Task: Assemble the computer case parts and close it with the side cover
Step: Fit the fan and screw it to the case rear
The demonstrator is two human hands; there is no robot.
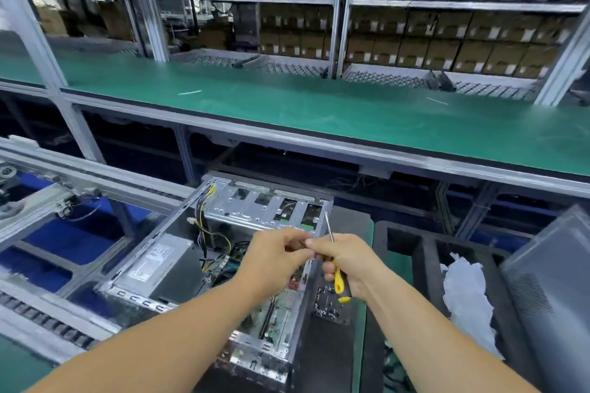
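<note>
Over the open computer case (223, 265), which lies on its side at the near edge of the workbench (360, 329), both hands meet. The right hand (344, 260) grips a yellow-handled screwdriver (336, 277), shaft pointing up. The left hand (274, 252) pinches something small against the right fingertips, perhaps a screw; blur hides it. A grey side cover (555, 290) leans at the right edge.

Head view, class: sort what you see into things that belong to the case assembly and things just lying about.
Belongs to the job:
open computer case
screwdriver gripped in right hand
left hand, fingertips meeting the right's
tray of small parts
grey side cover

Lying about:
crumpled white wrapping
cardboard boxes on shelves
</note>
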